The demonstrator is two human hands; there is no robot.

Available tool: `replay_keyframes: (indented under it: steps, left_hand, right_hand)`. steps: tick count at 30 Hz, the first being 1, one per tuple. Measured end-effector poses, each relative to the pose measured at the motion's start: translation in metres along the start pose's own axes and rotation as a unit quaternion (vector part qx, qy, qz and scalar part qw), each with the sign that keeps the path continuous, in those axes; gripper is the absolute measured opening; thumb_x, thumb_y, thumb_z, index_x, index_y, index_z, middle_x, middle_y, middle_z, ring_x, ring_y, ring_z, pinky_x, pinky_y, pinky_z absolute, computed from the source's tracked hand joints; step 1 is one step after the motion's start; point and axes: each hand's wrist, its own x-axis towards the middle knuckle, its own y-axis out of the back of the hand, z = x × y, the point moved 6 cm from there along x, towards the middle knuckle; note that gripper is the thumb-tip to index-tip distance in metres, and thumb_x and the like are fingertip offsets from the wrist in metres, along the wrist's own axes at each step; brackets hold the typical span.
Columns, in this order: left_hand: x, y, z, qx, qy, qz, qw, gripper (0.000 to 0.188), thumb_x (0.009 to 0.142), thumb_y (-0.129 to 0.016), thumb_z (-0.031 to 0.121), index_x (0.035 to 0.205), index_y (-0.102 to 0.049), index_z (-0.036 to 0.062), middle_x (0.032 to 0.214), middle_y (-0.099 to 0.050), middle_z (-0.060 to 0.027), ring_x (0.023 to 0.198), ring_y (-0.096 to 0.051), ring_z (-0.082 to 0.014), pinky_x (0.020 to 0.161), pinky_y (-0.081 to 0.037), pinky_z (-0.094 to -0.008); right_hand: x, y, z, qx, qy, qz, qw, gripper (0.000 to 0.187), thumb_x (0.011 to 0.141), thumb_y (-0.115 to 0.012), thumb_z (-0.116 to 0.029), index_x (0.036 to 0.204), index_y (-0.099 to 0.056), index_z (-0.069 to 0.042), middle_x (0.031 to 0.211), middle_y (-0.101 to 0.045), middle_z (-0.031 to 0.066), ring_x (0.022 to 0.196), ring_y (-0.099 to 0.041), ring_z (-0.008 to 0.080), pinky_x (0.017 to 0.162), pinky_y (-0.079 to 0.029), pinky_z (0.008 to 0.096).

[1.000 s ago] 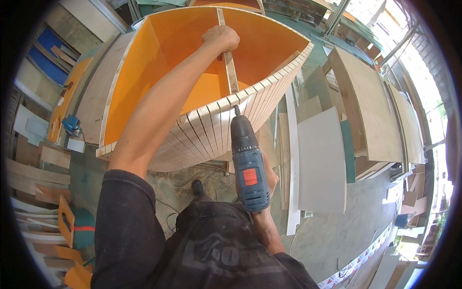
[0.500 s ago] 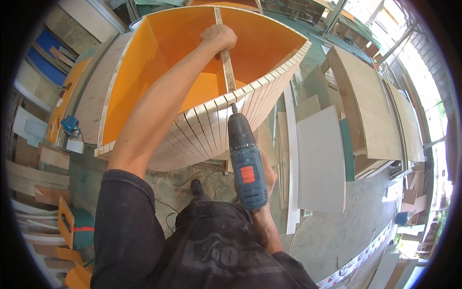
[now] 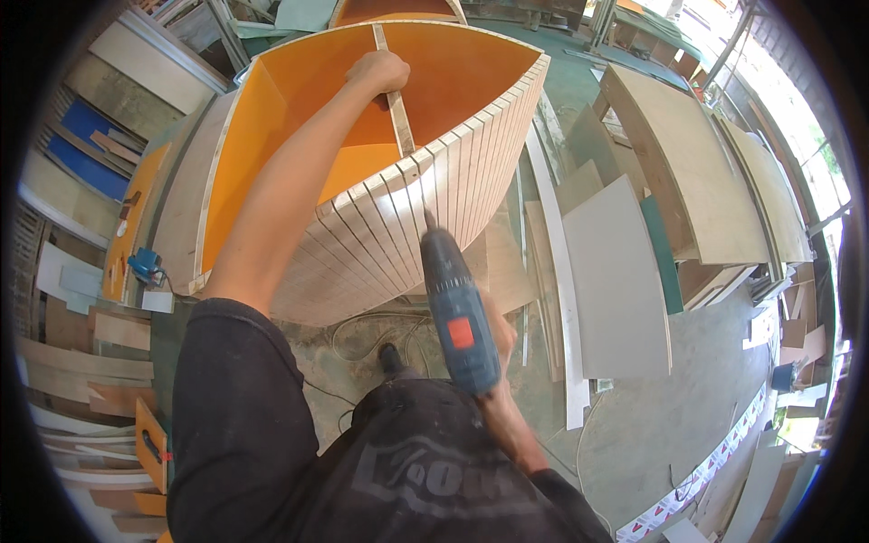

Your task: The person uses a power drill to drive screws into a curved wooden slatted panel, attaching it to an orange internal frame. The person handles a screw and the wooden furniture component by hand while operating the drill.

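Head view: blue-grey drill, black toward the tip, red-patched.

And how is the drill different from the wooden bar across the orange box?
The drill is dark with a red patch, while the wooden bar is pale and plain. The drill is chunky; the bar is slim. The drill is outside the orange box in the right hand; the bar crosses its open top. Both are held: the left hand grips the bar.

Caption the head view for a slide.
Left hand grips a wooden strip across an orange-lined box; right hand holds a drill.
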Motion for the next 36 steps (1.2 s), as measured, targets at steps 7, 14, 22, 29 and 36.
replay_keyframes:
  steps: [7,14,22,29,36]
  left_hand:
    - [-0.018,0.006,-0.007,-0.078,0.009,0.010,0.997,0.034,0.089,-0.051,0.019,0.106,-0.072,-0.0014,0.097,-0.078,-0.0156,0.074,-0.078,-0.0281,0.079,-0.060,-0.0378]
    - [-0.096,0.013,0.011,-0.084,0.030,0.039,0.995,0.032,0.086,-0.058,0.020,0.101,-0.073,-0.0035,0.097,-0.075,-0.0224,0.082,-0.076,-0.0322,0.072,-0.059,-0.0431]
    - [-0.147,-0.008,0.004,-0.005,-0.009,0.015,1.000,0.034,0.085,-0.052,0.021,0.104,-0.072,0.0015,0.096,-0.074,-0.0148,0.087,-0.072,-0.0282,0.077,-0.056,-0.0427]
    - [-0.125,-0.026,-0.003,0.052,-0.033,0.034,0.998,0.035,0.083,-0.051,0.019,0.105,-0.072,0.0035,0.102,-0.073,-0.0147,0.096,-0.069,-0.0287,0.083,-0.054,-0.0433]
    - [-0.123,-0.030,0.008,0.265,-0.247,0.114,0.925,0.029,0.087,-0.058,0.019,0.095,-0.078,-0.0018,0.097,-0.075,-0.0251,0.091,-0.075,-0.0375,0.078,-0.060,-0.0491]
  right_hand:
    - [-0.039,0.009,0.037,-0.002,-0.035,0.021,0.999,0.047,0.083,-0.079,-0.008,0.127,-0.064,-0.001,0.095,-0.074,0.0117,0.083,-0.073,0.0222,0.077,-0.056,0.0347]
    - [-0.038,0.002,0.085,0.009,-0.030,-0.068,0.997,0.054,0.084,-0.073,-0.004,0.137,-0.060,0.000,0.118,-0.072,0.0188,0.104,-0.072,0.0312,0.091,-0.055,0.0378]
    - [-0.036,-0.023,0.118,0.026,-0.009,-0.094,0.995,0.055,0.083,-0.072,-0.004,0.136,-0.060,-0.002,0.118,-0.072,0.0201,0.105,-0.072,0.0362,0.091,-0.055,0.0401]
    - [-0.041,-0.036,0.135,0.033,-0.018,-0.084,0.996,0.055,0.082,-0.073,-0.005,0.136,-0.060,-0.002,0.119,-0.071,0.0215,0.106,-0.070,0.0395,0.091,-0.056,0.0421]
    - [-0.045,-0.041,0.130,0.040,-0.038,-0.071,0.996,0.053,0.083,-0.073,-0.004,0.134,-0.062,-0.002,0.114,-0.072,0.0188,0.099,-0.073,0.0302,0.090,-0.055,0.0358]
